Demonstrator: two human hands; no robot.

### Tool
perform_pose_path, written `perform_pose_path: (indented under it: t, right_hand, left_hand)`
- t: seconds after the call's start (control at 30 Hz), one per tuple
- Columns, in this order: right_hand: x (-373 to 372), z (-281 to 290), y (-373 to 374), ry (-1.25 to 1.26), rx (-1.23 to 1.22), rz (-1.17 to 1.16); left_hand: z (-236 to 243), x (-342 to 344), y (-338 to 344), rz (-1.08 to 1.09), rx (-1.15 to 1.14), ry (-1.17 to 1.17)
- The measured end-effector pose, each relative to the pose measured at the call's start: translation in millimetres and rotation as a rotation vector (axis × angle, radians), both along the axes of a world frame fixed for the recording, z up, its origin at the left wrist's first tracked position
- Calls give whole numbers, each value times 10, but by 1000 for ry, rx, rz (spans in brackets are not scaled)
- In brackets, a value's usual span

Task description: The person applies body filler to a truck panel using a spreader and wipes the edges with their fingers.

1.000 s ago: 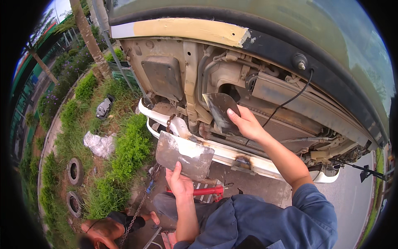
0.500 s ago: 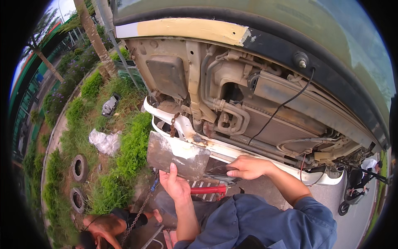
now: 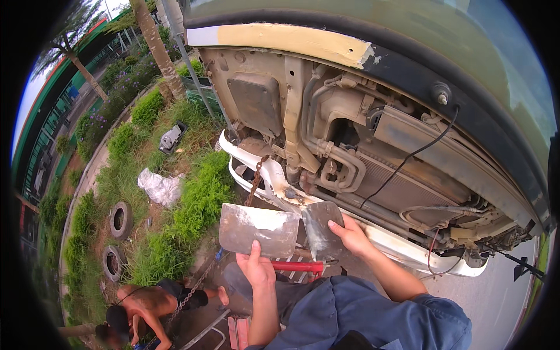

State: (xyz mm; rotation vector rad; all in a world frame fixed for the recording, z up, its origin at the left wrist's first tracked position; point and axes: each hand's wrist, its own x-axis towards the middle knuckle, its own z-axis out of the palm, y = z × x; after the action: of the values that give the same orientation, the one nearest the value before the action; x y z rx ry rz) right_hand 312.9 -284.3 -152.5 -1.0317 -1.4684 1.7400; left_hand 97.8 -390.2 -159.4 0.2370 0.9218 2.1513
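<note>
Between thumb and fingers, my left hand [image 3: 257, 269] grips the lower edge of a flat grey metal sheet [image 3: 259, 232], worn and pale along its top. My right hand [image 3: 354, 234] pinches a second, smaller dark metal plate [image 3: 322, 230] by its right side, with the thumb on its face. The two plates sit side by side, their neighbouring edges close together. Just beyond them runs the white bumper [image 3: 373, 230] of a vehicle, with a rusty burnt patch near its left part. A rusty chain [image 3: 255, 182] hangs around the bumper.
The vehicle's open front shows a radiator [image 3: 396, 181] and pipes, with a black cable [image 3: 396, 163] dangling across. Below my hands is a red bar [image 3: 297, 266]. Another person [image 3: 153, 300] crouches at lower left. Tyres [image 3: 121, 220] and a white plastic bag [image 3: 160, 186] lie on the grass.
The smaller plate has been raised and turned, so its face now shows beside the larger sheet. My right hand has moved slightly right. The whole view has shifted a little.
</note>
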Motion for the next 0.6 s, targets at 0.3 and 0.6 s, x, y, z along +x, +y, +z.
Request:
perform_pose_path:
  t: [0.3,0.6]
  right_hand:
    - [57,-141,-44,135,-477,-212]
    - [72,-128,-115,237,-385,-258]
  left_hand:
    - [-130,-168,-268,8,-64,31]
    - [-88,-142,-265,-51,-66,-60]
